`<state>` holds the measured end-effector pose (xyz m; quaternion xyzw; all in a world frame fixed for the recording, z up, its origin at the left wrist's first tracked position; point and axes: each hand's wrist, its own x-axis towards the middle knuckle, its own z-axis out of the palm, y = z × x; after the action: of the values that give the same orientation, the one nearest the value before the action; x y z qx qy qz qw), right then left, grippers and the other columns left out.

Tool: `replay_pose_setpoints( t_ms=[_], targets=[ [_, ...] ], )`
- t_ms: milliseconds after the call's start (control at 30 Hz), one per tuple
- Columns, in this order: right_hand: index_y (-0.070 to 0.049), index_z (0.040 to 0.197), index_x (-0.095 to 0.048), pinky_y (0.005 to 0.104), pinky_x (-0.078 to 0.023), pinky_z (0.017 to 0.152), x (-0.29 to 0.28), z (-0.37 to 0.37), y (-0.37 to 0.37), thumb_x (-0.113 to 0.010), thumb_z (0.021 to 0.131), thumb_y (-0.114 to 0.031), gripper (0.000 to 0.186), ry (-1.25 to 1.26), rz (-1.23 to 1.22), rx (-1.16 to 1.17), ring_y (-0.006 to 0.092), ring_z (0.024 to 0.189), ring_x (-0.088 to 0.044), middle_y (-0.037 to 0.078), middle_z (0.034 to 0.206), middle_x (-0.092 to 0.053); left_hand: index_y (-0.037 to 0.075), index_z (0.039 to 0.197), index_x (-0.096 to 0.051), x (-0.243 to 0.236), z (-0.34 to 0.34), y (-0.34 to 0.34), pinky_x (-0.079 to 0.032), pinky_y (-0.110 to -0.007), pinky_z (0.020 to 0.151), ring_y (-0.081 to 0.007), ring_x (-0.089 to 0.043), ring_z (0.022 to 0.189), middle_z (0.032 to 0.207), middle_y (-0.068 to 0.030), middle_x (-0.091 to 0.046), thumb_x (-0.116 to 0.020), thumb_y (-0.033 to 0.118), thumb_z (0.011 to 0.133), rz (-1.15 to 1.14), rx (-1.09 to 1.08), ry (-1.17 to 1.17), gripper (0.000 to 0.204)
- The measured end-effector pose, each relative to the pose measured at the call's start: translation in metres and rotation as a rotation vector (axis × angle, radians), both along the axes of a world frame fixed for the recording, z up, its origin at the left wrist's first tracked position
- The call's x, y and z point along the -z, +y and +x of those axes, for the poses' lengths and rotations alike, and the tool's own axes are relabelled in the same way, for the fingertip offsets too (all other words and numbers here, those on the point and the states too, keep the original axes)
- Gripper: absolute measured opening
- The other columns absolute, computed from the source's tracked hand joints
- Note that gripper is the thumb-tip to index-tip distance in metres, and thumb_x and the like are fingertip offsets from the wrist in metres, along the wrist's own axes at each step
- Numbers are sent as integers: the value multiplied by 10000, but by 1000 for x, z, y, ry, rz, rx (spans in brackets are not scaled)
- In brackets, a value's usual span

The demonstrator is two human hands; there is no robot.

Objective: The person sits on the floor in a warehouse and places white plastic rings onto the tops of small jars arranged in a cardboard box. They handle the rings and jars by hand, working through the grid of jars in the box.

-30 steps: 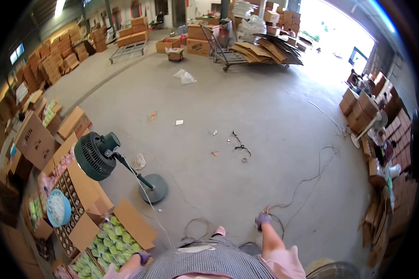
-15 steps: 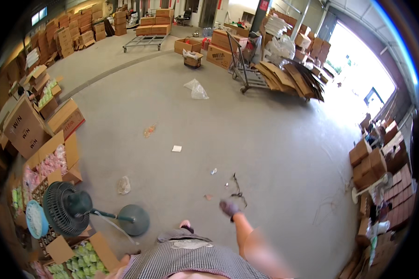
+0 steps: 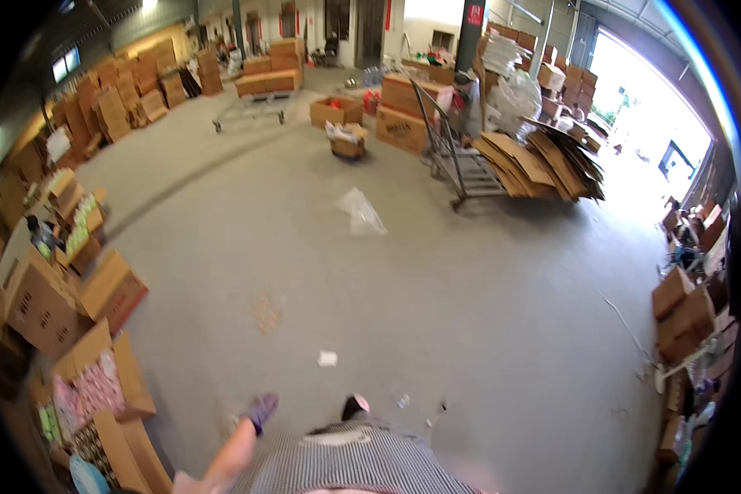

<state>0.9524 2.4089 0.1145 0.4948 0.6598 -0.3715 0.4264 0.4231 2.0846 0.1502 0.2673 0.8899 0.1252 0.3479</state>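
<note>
My left hand (image 3: 261, 410), in a purple glove, hangs over the concrete floor at the lower left. Its fingers are small and smeared, so I cannot make out how they are bent; no object shows in it. My right hand is out of view. A clear plastic scrap lies partly behind the left hand. Ahead on the floor are a white piece of paper (image 3: 328, 358) and a crumpled clear plastic bag (image 3: 362, 212). To the left stands an open carton (image 3: 137, 372) filled with pink wrapped items. My shoe (image 3: 355, 407) shows beyond the checked apron (image 3: 346, 461).
A metal cart (image 3: 469, 185) carries flattened cardboard (image 3: 535, 165) ahead right. Cartons (image 3: 402, 128) and a flat trolley (image 3: 255, 107) stand farther off. Stacked boxes line the left wall, where a person (image 3: 45, 235) is. More boxes (image 3: 685, 309) edge the right, beside a bright doorway (image 3: 634, 99).
I have moved forward; floor litter is closer and the green fan has left view. My right hand has dropped out of view, and my left hand has come in.
</note>
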Motion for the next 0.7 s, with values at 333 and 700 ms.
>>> replay_pose_setpoints(
  t_ms=[333, 700],
  targets=[
    [-34, 1163, -619, 403, -498, 861, -149, -677, 336, -534, 911, -379, 435, 1103, 592, -143, 325, 991, -638, 197, 1074, -663, 54, 1078, -637, 3, -101, -46, -405, -371, 948, -247, -555, 1062, 1146, -98, -596, -420, 368, 956, -411, -543, -596, 401],
    [-75, 1185, -623, 436, -456, 960, 4, -791, 426, -463, 910, -432, 479, 184, -5, -690, 386, 1157, -547, 202, 1216, -602, 72, 971, -643, 7, -538, 272, -461, -301, 787, -148, -557, 862, 905, -19, -597, -558, 268, 911, 301, -643, -492, 221]
  ],
)
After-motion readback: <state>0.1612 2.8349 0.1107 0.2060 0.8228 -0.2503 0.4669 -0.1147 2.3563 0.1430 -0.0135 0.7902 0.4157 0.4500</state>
